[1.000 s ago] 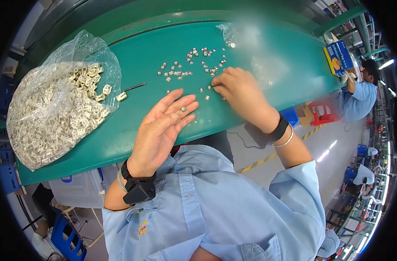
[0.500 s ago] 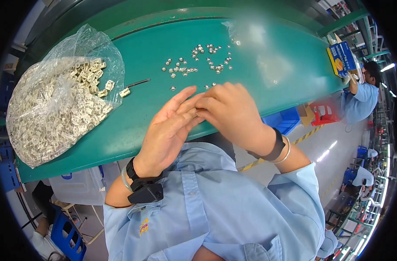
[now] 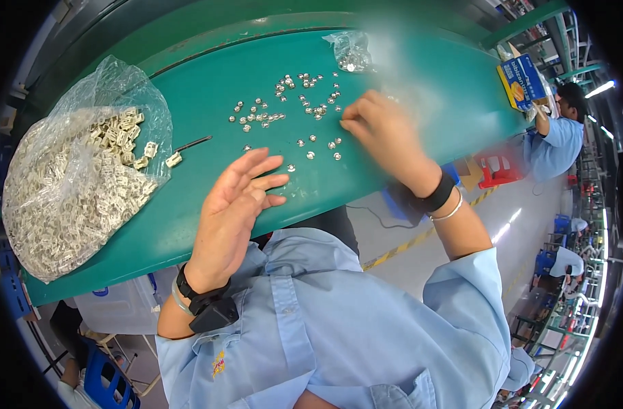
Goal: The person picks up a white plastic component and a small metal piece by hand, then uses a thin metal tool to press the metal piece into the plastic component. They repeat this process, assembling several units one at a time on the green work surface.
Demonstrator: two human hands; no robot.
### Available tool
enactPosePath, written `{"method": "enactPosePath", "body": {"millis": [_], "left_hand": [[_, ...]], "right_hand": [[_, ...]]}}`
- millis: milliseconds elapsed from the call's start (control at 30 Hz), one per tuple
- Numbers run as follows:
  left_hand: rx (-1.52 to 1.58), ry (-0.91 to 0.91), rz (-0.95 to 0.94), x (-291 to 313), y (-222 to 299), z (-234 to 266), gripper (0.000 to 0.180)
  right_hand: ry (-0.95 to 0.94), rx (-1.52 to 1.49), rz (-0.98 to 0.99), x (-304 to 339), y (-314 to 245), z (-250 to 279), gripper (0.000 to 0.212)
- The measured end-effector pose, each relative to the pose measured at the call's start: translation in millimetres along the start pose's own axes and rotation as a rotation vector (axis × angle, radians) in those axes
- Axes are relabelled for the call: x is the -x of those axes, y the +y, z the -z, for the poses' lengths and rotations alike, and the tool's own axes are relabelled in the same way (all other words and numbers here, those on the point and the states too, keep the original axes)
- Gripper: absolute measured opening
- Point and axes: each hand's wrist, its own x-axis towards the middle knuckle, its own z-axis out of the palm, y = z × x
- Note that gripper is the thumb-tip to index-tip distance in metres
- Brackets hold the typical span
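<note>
My left hand (image 3: 231, 215) is over the near part of the green table (image 3: 188, 211), palm partly turned up and fingers apart. I see nothing held in it. Farther right, my right hand (image 3: 388, 129) is above the table with thumb and forefinger drawn together; anything between them is too small to make out. Several small round shiny metal pieces (image 3: 320, 111) lie scattered ahead of both hands. One metal piece (image 3: 291, 168) rests just past the left fingertips. A clear bag (image 3: 354, 58) with more shiny pieces is at the far side.
A large clear plastic bag (image 3: 72, 194) full of cream-coloured plastic parts fills the left end. One loose cream part (image 3: 173, 159) and a dark thin rod-like tool (image 3: 194, 144) lie beside it. A blue and yellow box (image 3: 523, 82) stands at the right end, near a co-worker (image 3: 560, 136).
My hands were together and have parted. The right hand has moved away to the right and farther out; the left hand has shifted left. The view has shifted somewhat.
</note>
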Motion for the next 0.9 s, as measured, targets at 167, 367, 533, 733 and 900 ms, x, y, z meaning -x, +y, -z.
{"method": "enactPosePath", "body": {"millis": [167,367,533,733,900], "left_hand": [[0.005,0.012,0.002,0.1,-3.1,2.9,0.046],[0.042,0.005,0.008,-0.3,-5.6,7.1,0.039],[0.068,0.006,0.018,-1.0,-7.6,10.2,0.033],[0.096,-0.029,0.028,-0.7,-6.5,13.3,0.029],[0.110,-0.052,0.031,-1.0,-6.9,15.4,0.029]], "right_hand": [[-0.151,0.120,0.084,2.2,-4.8,3.0,0.008],[-0.201,0.106,0.094,-5.4,-2.0,10.8,0.010],[-0.197,0.083,0.055,-29.6,-6.6,3.8,0.011],[-0.222,0.108,0.138,-40.8,-3.0,-8.7,0.011],[-0.186,-0.024,0.031,-37.0,-2.9,-3.9,0.012]]}}
